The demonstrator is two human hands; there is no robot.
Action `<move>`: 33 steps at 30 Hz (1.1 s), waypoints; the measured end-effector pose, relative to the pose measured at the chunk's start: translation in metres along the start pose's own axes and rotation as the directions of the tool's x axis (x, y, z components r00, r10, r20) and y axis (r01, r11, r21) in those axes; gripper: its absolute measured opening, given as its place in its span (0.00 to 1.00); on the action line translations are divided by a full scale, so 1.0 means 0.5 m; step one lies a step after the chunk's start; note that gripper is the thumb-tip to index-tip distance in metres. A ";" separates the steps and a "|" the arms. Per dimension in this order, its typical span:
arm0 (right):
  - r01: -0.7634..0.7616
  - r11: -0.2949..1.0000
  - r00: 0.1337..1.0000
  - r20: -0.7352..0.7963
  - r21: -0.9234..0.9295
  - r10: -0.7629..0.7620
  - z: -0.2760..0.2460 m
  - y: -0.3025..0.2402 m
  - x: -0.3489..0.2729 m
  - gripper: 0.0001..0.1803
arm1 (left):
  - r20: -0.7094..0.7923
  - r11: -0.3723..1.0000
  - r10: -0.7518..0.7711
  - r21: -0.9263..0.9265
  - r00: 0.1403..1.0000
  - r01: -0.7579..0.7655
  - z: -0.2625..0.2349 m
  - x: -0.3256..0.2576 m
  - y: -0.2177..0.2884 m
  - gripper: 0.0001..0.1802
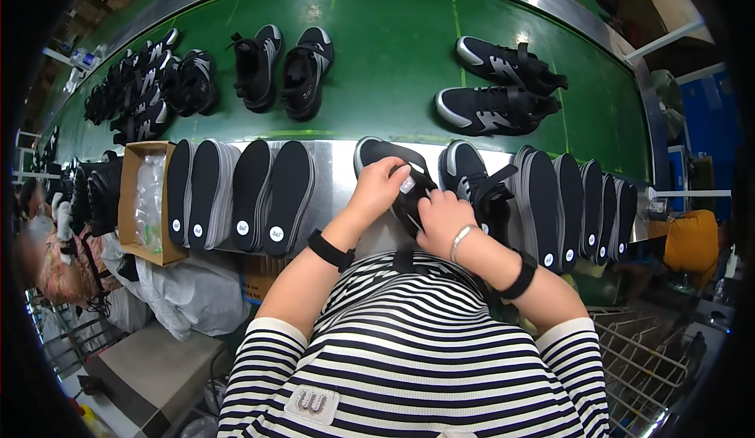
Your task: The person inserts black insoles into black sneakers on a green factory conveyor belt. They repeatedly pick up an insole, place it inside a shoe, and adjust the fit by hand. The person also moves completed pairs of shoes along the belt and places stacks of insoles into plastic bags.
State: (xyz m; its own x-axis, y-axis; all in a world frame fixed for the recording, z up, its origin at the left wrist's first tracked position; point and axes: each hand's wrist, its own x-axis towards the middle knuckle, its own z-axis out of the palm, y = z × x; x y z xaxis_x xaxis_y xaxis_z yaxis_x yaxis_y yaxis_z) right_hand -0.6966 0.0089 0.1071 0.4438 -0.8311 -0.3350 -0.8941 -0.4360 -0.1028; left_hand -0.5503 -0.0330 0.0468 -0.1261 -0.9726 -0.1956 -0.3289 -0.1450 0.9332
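A black sneaker [408, 209] with a silver toe lies on the metal ledge in front of my body, its opening toward me. My left hand [377, 189] pinches its upper by the tongue, where a small pale label shows. At the right side of the opening, my right hand [444, 219] grips the collar with curled fingers; their tips are partly hidden in the shoe. Just right of it stands a matching sneaker [469, 172], its strap sticking out to the right. Neither hand touches that second shoe.
Black insole stacks [289, 190] stand along the ledge on the left, with more insole stacks [536, 202] on the right. An open cardboard box [130, 206] holds clear plastic. Sneaker pairs [503, 84] rest on the green table [377, 53]. A wire rack [641, 363] is at lower right.
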 end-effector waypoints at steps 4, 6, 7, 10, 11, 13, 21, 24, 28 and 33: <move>-0.026 0.995 0.999 0.045 -0.094 0.030 -0.061 0.025 -0.066 0.08 | -0.039 0.999 0.035 0.027 0.999 -0.034 0.009 -0.002 0.000 0.14; 0.061 0.995 0.997 0.055 -0.080 -0.057 -0.062 0.041 -0.067 0.07 | -0.030 0.999 0.035 0.035 0.999 -0.034 0.009 -0.002 0.010 0.14; 0.103 0.992 0.993 0.058 -0.073 -0.099 -0.062 0.045 -0.068 0.07 | -0.026 0.999 0.038 0.039 0.999 -0.037 0.010 -0.001 0.013 0.14; 0.201 0.971 0.979 -0.013 -0.130 -0.204 -0.042 0.037 -0.056 0.06 | -0.035 0.997 0.053 0.056 0.998 -0.051 0.018 -0.004 0.011 0.13; 0.230 0.961 0.971 -0.027 -0.153 -0.237 -0.033 0.033 -0.047 0.06 | -0.038 0.998 0.046 0.051 0.998 -0.044 0.018 -0.003 0.012 0.13; 0.201 0.975 0.980 0.030 -0.098 -0.199 -0.013 0.024 -0.013 0.06 | -0.039 0.999 0.033 0.036 0.999 -0.032 0.020 -0.002 0.014 0.13; 0.068 0.996 0.887 0.453 0.064 -0.090 0.037 0.020 0.094 0.11 | -0.067 0.999 0.046 -0.003 0.997 -0.047 0.029 -0.008 0.012 0.13; 0.099 0.995 0.937 0.338 -0.023 -0.086 0.047 0.018 0.085 0.10 | -0.069 0.999 0.048 -0.009 0.996 -0.049 0.036 -0.004 0.013 0.13; -0.060 0.996 0.896 0.437 -0.069 0.084 0.021 0.002 0.099 0.10 | -0.080 0.996 0.087 0.009 0.993 -0.086 0.040 -0.003 0.012 0.13; 0.239 0.952 0.831 0.547 -0.189 -0.100 0.008 0.017 0.092 0.10 | -0.107 0.993 0.097 0.077 0.990 -0.089 0.050 -0.005 0.014 0.12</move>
State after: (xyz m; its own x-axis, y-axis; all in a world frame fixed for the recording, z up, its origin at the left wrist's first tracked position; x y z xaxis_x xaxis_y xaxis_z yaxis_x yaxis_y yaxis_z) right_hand -0.6840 -0.0315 0.0870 0.4249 -0.4587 -0.7804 -0.7342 -0.6789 -0.0007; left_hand -0.5759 -0.0270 0.0465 -0.0566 -0.9959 -0.0709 -0.3875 -0.0435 0.9208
